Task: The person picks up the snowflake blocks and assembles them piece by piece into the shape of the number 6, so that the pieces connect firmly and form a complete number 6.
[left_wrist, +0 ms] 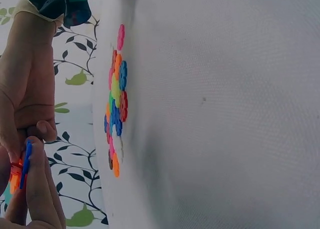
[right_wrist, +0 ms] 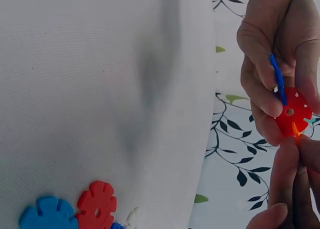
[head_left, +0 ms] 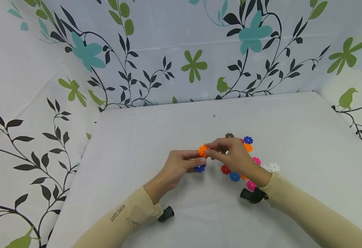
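My left hand [head_left: 176,165] grips a blue notched plastic disc [head_left: 200,168] and a red notched disc [right_wrist: 295,109], which touch at their edges and stand at an angle to each other. Close against it, my right hand [head_left: 237,153] pinches an orange notched disc [head_left: 203,151] between thumb and finger. In the right wrist view the orange disc's thin edge meets the red disc's rim, near a notch. Both hands are raised above the white table. Fingers cover part of each disc, so how deep the orange one sits cannot be seen.
Several more notched discs lie on the white table [head_left: 174,127] under and beside the right forearm, among them a brown [head_left: 229,135], a white [head_left: 274,167], a red [head_left: 225,169] and a pink [head_left: 251,185] one. A leaf-patterned cloth [head_left: 156,41] hangs behind.
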Demonstrator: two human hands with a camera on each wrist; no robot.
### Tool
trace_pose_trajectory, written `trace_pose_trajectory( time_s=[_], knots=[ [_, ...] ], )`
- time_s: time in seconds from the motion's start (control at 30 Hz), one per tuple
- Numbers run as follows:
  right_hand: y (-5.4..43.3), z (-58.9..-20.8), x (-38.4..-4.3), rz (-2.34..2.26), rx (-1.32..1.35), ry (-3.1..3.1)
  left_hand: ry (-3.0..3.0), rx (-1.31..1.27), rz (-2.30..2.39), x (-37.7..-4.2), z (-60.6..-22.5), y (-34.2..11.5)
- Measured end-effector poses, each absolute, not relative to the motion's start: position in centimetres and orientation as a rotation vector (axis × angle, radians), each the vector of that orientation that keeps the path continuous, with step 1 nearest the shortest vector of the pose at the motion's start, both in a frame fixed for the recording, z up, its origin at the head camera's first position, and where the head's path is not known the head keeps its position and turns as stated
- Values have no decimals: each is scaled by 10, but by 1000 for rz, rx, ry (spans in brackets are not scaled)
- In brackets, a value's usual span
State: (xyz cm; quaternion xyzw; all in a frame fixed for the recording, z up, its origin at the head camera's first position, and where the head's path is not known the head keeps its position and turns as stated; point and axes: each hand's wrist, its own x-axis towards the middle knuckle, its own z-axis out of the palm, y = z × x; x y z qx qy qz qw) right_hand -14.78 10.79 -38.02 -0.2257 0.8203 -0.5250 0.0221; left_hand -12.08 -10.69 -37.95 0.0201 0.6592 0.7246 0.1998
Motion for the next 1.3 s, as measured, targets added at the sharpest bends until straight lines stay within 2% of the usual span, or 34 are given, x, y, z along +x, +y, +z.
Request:
trace_pose_trajectory(
  time_s=[0.7, 1.3],
  knots=[
    [111, -389, -146, -1613, -617, 2536, 2074, 40, 1903, -121, -387, -110],
    [180, -393, -171, -1749, -289, 2718, 2106, -30, 2011, -126, -384, -120]
  ],
)
